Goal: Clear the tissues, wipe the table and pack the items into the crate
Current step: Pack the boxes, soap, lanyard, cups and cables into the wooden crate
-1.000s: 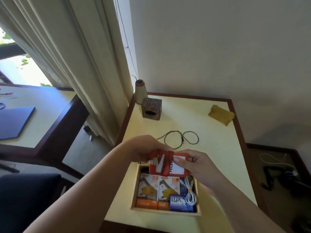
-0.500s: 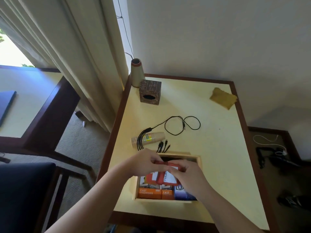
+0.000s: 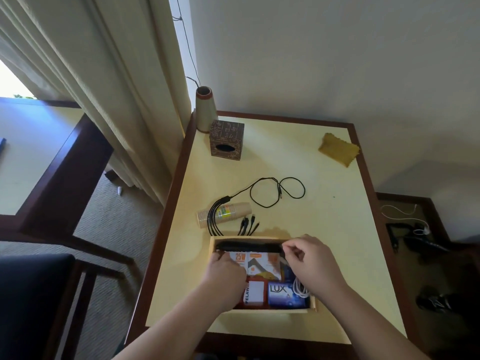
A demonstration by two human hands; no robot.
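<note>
A wooden crate (image 3: 313, 305) sits at the near edge of the cream table (image 3: 342, 242). It holds orange-and-white charger boxes (image 3: 259, 263), a red packet (image 3: 254, 293), a blue LUX soap (image 3: 284, 293), a white cable (image 3: 298, 288) and a long black item (image 3: 249, 246) along its far wall. My left hand (image 3: 226, 274) lies palm down inside the crate's left side, over the red packet's edge, with its grip hidden. My right hand (image 3: 309, 261) pinches at the right end of the black item. A stack of paper cups (image 3: 231, 213) and a black multi-head cable (image 3: 275, 196) lie just beyond the crate.
A yellow cloth (image 3: 339, 149) lies at the table's far right. A carved tissue box (image 3: 227, 144) and a cone vase (image 3: 205, 110) stand at the far left corner beside the curtain. A dark chair (image 3: 31, 294) is at left; cables and dark objects (image 3: 415, 240) lie on the floor at right.
The red packet, held above the crate by both hands, now lies in the crate's front. My right hand has let go and moved to the crate's far right; the view tilted down.
</note>
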